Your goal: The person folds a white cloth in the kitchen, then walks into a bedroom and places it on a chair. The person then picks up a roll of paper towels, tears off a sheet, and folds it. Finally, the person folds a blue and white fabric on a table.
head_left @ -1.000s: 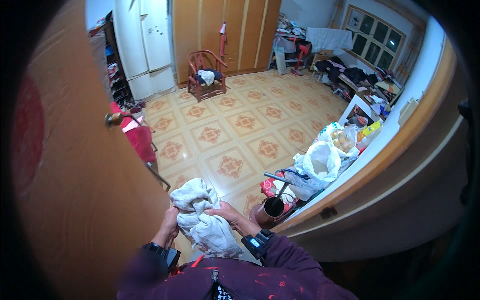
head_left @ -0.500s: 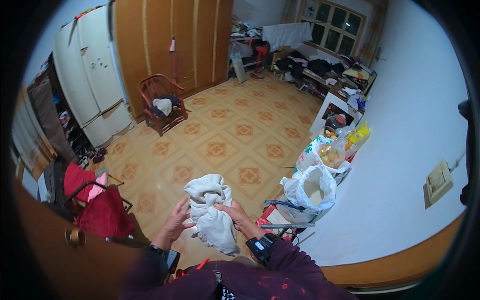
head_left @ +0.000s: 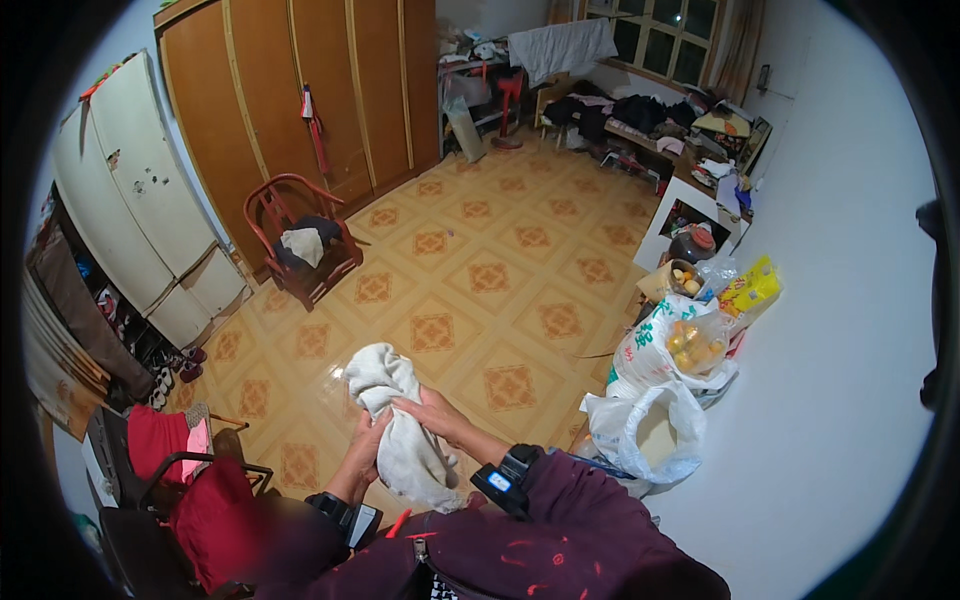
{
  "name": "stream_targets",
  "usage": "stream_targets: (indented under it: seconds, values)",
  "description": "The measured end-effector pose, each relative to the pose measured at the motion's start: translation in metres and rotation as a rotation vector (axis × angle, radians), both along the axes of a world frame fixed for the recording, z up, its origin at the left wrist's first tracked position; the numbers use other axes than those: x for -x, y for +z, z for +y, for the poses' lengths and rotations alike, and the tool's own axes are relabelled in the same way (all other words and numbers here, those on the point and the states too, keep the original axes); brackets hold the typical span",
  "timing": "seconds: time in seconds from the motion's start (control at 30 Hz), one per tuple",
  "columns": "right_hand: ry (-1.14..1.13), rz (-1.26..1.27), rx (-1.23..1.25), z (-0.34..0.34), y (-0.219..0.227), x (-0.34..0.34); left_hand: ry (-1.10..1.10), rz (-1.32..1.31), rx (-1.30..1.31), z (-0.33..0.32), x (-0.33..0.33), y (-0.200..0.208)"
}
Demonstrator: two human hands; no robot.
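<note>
A bunched white cloth [head_left: 408, 455], towel-like and creased, hangs between my two hands in front of my body. My left hand [head_left: 368, 445] closes on its left side at mid-height. From the right, my right hand [head_left: 432, 415] grips the gathered middle, its thumb lying across the folds. The upper end of the cloth flops over above my hands, and the lower end drops toward my dark purple jacket [head_left: 470, 555]. Part of my left fingers is hidden behind the cloth.
On my left stands a chair draped with red cloth [head_left: 215, 510]. At right, against the wall, are an open white plastic bag [head_left: 690, 425] and a bag of yellow fruit [head_left: 697, 345]. A wooden armchair [head_left: 300, 245] stands by the brown wardrobe [head_left: 275, 100]. Patterned floor tiles [head_left: 430, 330] lie ahead.
My left hand, open beside the cloth earlier, has closed on it. The cloth has moved slightly left and looks narrower and more gathered. The view has shifted, with the wall bags now farther right.
</note>
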State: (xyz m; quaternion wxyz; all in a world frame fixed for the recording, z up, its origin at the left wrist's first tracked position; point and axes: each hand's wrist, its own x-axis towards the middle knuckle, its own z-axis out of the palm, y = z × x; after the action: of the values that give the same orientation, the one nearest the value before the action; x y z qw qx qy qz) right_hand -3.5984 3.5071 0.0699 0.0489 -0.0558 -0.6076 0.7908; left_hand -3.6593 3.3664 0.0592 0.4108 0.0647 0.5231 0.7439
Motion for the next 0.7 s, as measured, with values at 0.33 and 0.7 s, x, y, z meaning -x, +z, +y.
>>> stream_targets:
  seconds: [0.33, 0.7]
  values:
    - [-0.162, -0.217, -0.047, 0.107, 0.008, 0.086, -0.068, -0.284, -0.162, 0.074, 0.095, 0.006]
    - [-0.262, 0.270, -1.170, 0.172, 0.050, 0.226, -0.324, -0.211, -0.270, 0.171, 0.215, 0.019]
